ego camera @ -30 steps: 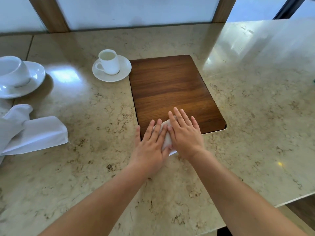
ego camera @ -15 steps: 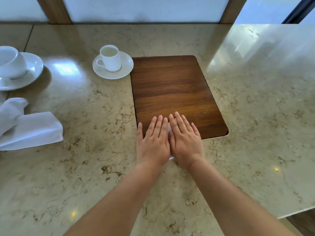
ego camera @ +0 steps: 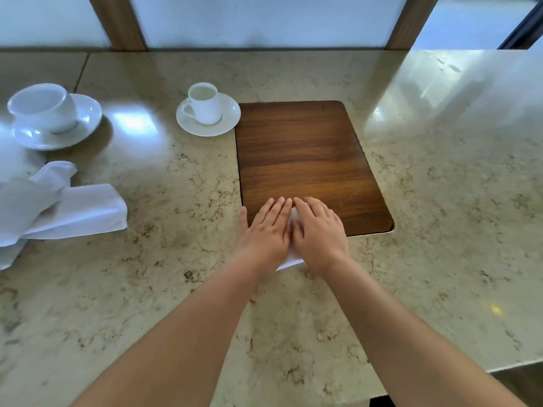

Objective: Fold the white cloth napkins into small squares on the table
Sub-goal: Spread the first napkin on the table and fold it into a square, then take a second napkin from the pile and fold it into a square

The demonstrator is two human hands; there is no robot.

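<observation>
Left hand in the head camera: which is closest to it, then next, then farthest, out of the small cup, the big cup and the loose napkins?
From the left hand:
1. Small cup, ahead, slightly left.
2. Loose napkins, far left.
3. Big cup, back-left corner.

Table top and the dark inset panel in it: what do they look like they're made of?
The table top looks like polished beige marble or similar stone: brown veining, glossy window reflections. The inset panel looks like dark wood or wood-look veneer with a satin finish: straight horizontal grain and a duller sheen. Solid wood or laminate cannot be told.
</observation>
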